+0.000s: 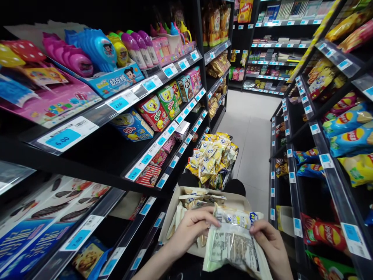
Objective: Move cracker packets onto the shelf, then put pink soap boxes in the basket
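Note:
Between my two hands is a pale snack packet [233, 247] with its printed back side facing up. The fingers of my left hand [194, 227] press on its upper left part. My right hand [268, 237] grips the right edge, thumb on top. Behind the top of this packet another white packet with a blue logo shows; I cannot tell whether it is held too. Beneath my hands an open cardboard box [169, 212] rests on my lap, with several similar packets [194, 200] inside. Part of the box is hidden by my left hand and the packet.
Ahead on the floor stands a heaped pile of yellow and white packets [211, 155] in a dark container. Left, a shelf [140, 91] holds toys, candy boxes and price tags. Right, a shelf [317, 136] holds chip bags. The tiled aisle [244, 112] runs to a back shelf.

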Action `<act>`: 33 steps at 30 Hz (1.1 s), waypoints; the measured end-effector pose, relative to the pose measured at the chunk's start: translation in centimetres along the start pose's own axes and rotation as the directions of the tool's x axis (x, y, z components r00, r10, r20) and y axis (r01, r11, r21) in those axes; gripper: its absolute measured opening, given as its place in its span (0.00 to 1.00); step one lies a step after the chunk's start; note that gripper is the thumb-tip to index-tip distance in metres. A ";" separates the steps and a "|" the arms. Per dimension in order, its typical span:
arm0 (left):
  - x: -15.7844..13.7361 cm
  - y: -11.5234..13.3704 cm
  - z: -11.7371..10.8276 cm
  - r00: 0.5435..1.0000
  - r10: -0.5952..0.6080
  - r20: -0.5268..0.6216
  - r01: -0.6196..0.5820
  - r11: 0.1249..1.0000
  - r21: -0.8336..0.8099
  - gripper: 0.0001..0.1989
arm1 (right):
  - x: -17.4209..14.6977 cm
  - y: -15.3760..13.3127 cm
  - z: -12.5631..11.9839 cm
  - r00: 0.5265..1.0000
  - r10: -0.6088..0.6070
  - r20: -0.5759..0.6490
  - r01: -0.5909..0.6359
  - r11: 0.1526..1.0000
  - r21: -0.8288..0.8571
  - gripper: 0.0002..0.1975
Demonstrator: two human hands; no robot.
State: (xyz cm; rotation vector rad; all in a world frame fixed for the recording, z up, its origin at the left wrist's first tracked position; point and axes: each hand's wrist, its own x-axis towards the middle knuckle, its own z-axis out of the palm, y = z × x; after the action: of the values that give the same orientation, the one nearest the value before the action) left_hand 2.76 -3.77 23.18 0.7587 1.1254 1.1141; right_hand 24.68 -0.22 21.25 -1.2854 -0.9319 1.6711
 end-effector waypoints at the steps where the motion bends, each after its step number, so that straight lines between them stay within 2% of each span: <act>1: -0.2 0.2 -0.3 0.999 0.025 0.043 -0.027 0.999 0.043 0.08 | -0.1 -0.3 0.3 0.997 0.073 0.028 -0.075 0.995 0.065 0.17; 4: -0.4 0.4 -0.8 0.987 0.150 0.059 -0.159 0.964 0.213 0.10 | -0.3 -0.6 0.3 0.957 0.235 0.170 -0.266 0.945 0.192 0.14; 6: -0.2 0.3 -1.0 0.962 0.272 0.001 -0.262 0.925 0.277 0.07 | -0.5 -0.3 -0.3 0.929 0.255 0.269 -0.322 0.915 0.244 0.17; 9: 0.0 0.3 -1.1 0.900 0.428 -0.086 -0.374 0.857 0.355 0.07 | -0.8 0.5 -1.3 0.888 0.186 0.421 -0.316 0.911 0.264 0.32; 11: -0.1 0.6 -1.1 0.884 0.448 -0.135 -0.347 0.821 0.453 0.11 | -1.1 0.7 -1.3 0.835 0.187 0.518 -0.307 0.939 0.157 0.40; 12: -0.1 0.7 -1.0 0.888 0.432 -0.159 -0.307 0.813 0.494 0.14 | -1.2 0.6 -1.1 0.830 0.213 0.516 -0.296 0.951 0.083 0.40; 13: -0.2 0.9 -1.0 0.895 0.410 -0.177 -0.267 0.809 0.524 0.16 | -1.4 0.5 -0.8 0.852 0.242 0.464 -0.280 0.960 0.013 0.36; 15: -0.4 1.2 -0.7 0.916 0.358 -0.180 -0.203 0.802 0.562 0.19 | -1.6 0.0 0.0 0.939 0.243 0.242 -0.224 0.969 -0.105 0.27; 16: -0.4 1.3 -0.5 0.926 0.335 -0.174 -0.184 0.803 0.567 0.20 | -1.6 -0.2 0.3 0.968 0.217 0.125 -0.196 0.967 -0.161 0.27; 17: -0.5 1.3 -0.3 0.936 0.310 -0.169 -0.166 0.809 0.563 0.21 | -1.6 -0.3 0.4 0.981 0.188 0.039 -0.176 0.962 -0.211 0.28; 19: -0.5 1.3 0.0 0.949 0.252 -0.190 -0.115 0.837 0.535 0.22 | -1.2 -0.3 0.3 0.987 0.158 -0.028 -0.160 0.952 -0.263 0.29; 22: -0.3 1.3 0.3 0.961 0.152 -0.232 -0.031 0.890 0.454 0.22 | 0.0 0.3 -0.7 0.979 0.192 0.063 -0.172 0.956 -0.238 0.28; 26: 0.1 1.1 0.3 0.961 0.103 -0.256 0.002 0.926 0.378 0.23 | 1.6 1.3 -2.0 0.949 0.222 0.223 -0.179 0.964 -0.195 0.27; 30: 0.3 0.9 -0.1 0.964 0.087 -0.252 0.009 0.934 0.358 0.23 | 1.8 1.2 -2.0 0.953 0.207 0.221 -0.149 0.957 -0.251 0.26; 33: 0.2 0.7 -0.3 0.972 0.129 -0.195 -0.039 0.913 0.406 0.20 | 1.4 0.5 -1.5 0.973 0.149 0.178 -0.086 0.944 -0.317 0.28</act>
State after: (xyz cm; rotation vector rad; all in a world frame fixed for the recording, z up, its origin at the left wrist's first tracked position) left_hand 2.24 -3.38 23.65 1.0287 1.5496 1.0691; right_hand 25.89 1.03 19.95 -1.4183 -1.3001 1.8248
